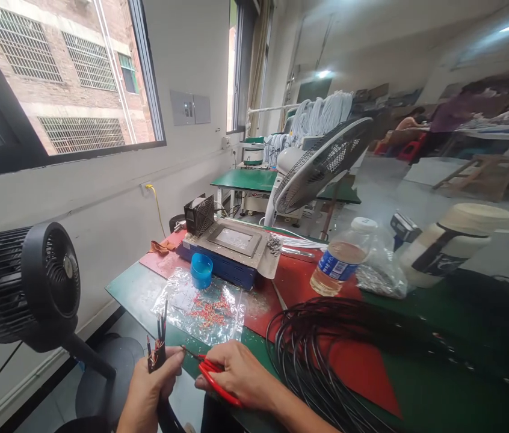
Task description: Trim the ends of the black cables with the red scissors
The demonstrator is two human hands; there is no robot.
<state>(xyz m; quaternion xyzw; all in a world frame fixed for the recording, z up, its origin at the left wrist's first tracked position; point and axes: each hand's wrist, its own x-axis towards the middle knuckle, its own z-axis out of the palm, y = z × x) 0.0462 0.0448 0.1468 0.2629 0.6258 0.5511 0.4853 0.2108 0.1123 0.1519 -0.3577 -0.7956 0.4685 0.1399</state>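
My left hand (153, 385) is closed around a bundle of black cables (159, 355), whose stripped ends with small reddish and pale wires point upward. Red-handled scissors (213, 377) sit in my closed right hand (240, 373). Their dark blades point left and reach the left thumb and fingertips; whether they touch a wire is too small to tell. Just beyond both hands lies a clear plastic bag (177, 313) with many small orange-red and whitish scraps (212, 310) scattered on it. A blue plastic cup (201, 272) stands at its far edge.
Behind the cup is a blue hot-plate-like device (218, 258) with a small black fan (199, 215). A coil of black cables (308, 343) covers the right side, near a bottle of yellowish liquid (338, 261) and a jug (448, 246). A black fan (24, 282) stands left.
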